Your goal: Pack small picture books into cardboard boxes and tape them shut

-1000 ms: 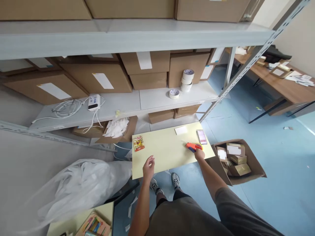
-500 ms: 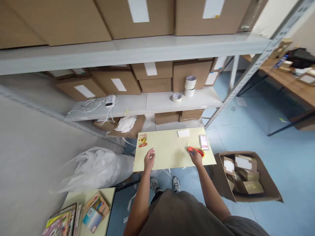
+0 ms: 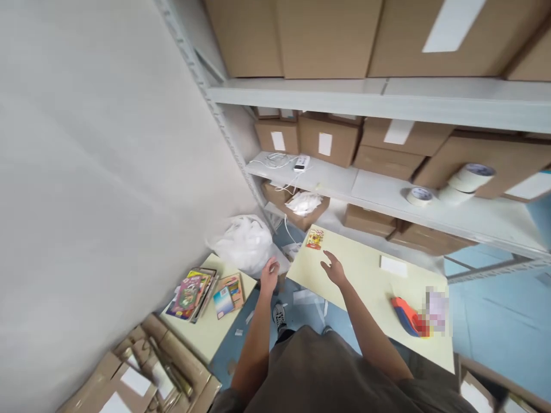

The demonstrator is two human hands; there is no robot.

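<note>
My left hand (image 3: 270, 276) is in front of the white plastic bag (image 3: 247, 244), left of the pale table (image 3: 365, 281). Its fingers are loosely bent and nothing shows in them. Over the table's left part is my right hand (image 3: 334, 269), empty, with fingers apart. Closest to it lies a small colourful picture card or booklet (image 3: 315, 238). An orange and blue tape dispenser (image 3: 407, 318) rests on the table's right part, out of both hands. A white slip (image 3: 393, 265) and a blurred-out item (image 3: 437, 310) lie near it.
A lower side table (image 3: 202, 338) at left bears stacked books (image 3: 191, 295) and a blue-white book (image 3: 224, 302). Cardboard packages (image 3: 142, 367) stand at bottom left. Shelving (image 3: 379, 103) ahead carries boxes, tape rolls (image 3: 419, 196) and a power strip (image 3: 302, 163).
My right hand has let go of the tape dispenser and moved left toward the picture card. The view has swung left, and my left hand is now beside the plastic bag.
</note>
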